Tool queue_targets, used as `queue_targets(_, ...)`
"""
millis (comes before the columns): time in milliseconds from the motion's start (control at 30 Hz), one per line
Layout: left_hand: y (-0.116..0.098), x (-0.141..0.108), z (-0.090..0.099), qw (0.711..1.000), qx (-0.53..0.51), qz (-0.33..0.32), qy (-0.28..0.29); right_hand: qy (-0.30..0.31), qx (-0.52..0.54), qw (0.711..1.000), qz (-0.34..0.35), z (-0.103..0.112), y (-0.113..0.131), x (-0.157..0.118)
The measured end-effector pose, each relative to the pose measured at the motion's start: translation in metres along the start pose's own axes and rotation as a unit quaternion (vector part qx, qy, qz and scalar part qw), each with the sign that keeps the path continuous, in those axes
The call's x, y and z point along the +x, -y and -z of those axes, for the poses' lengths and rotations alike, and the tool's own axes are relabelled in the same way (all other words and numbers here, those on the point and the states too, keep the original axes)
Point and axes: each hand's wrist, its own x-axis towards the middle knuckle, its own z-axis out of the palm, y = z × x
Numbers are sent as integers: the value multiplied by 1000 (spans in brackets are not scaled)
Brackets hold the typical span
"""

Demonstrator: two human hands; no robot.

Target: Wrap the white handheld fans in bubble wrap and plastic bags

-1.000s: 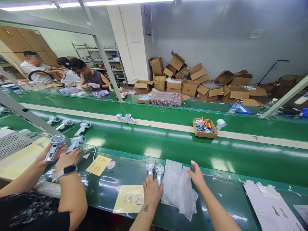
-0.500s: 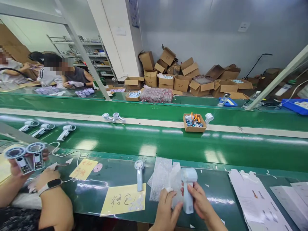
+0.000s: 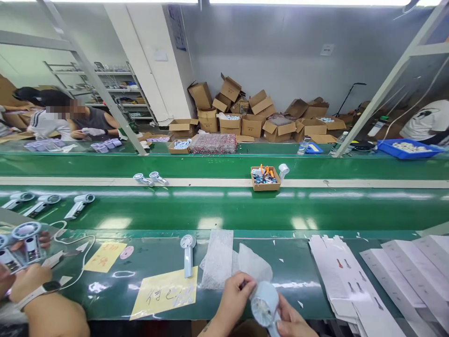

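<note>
Handling step: right hand [image 3: 292, 320] holds the fan [image 3: 264, 299] in closed fingers; left hand [image 3: 233, 296] curls beside its head, finger pinch indeterminable. Next move likely requires steady support.

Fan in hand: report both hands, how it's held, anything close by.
Right hand on fan, at the handle. Left hand beside fan's head, grip unclear. Loose wrap close beyond.
</note>
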Motion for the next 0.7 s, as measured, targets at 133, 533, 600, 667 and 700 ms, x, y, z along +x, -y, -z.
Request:
queue_targets(133,-17,-29,-2,993,-108,26,31,-20,-60,998,-26,-10,1,-7)
queue_targets(533,1,-95,-20,970,38,-230,66,-169,-123,978,-15,4,-26,-44)
queue_targets(600,-5,-97,-26,980,28,-195,33,-161,-132,978,-15,2,-30,-45)
queue_targets(667,-14,-95,-32,972,72,-224,-16,-150,-137,978,-40,4,-35,-46)
queue_targets(700,-19,-94,-35,952,114,-282,-34,-154,-132,978,-51,6,-36,-48)
